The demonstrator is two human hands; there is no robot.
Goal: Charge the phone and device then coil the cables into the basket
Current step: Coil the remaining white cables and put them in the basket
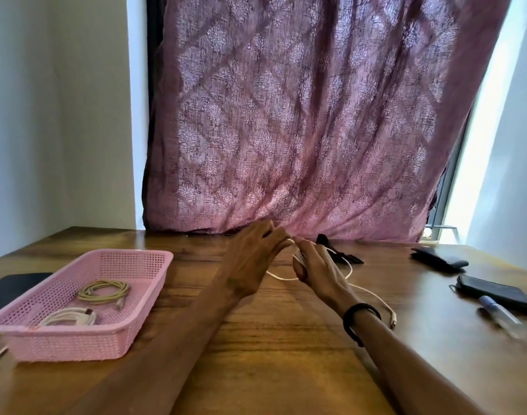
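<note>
Both hands work a thin white charging cable (344, 272) above the wooden table (286, 339): left hand (250, 259) and right hand (316, 269) each pinch its loop. Light and limp, the cable probably handles best gripped at the loop, its plug end trailing; the pink perforated plastic basket (154, 283) lies near

1. A wooden table (271, 369) with a dark brown grain is shown; its far edge meets a patterned curtain.
2. A pink perforated basket (130, 301) is set on the left part of the table.
3. A dark flat object (7, 290) is seen just left of the basket, partly cut off by the frame.
4. A white cable (373, 293) is laid in loops across the middle of the table.
5. A black item (343, 256) is placed near the far edge; its kind cannot be told.
6. On the right, a black wallet (439, 259), a phone (493, 292) and a pen (499, 314) are laid.
</note>
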